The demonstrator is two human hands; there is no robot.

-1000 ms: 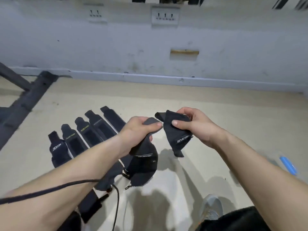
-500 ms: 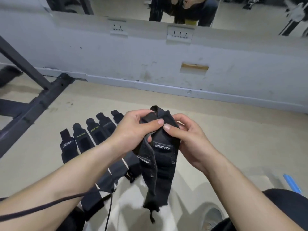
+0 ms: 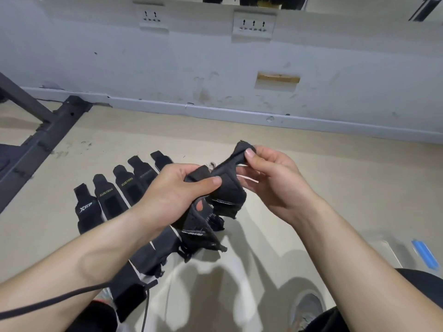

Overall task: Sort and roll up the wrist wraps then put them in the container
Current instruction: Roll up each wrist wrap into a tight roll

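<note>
A row of wrist wraps (image 3: 107, 202) lies flat on the floor (image 3: 335, 168) at left, the left hand (image 3: 177, 192) grips a bunched black wrap (image 3: 230, 197) in curled fingers above the floor, and the right hand (image 3: 271, 178) pinches its raised end between thumb and fingertips.

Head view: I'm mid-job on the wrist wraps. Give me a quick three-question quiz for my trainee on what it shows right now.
1. True or false: the left hand and the right hand both have a grip on the black held wraps, up off the floor.
2. Where does the row of flat wraps lie? A) on the floor, left of the hands; B) draped over the forearms; C) stacked on a shelf.
3. Fill in: the row shows ___ tab ends pointing toward the wall.
Key: 1 true; 2 A; 3 five.
</note>
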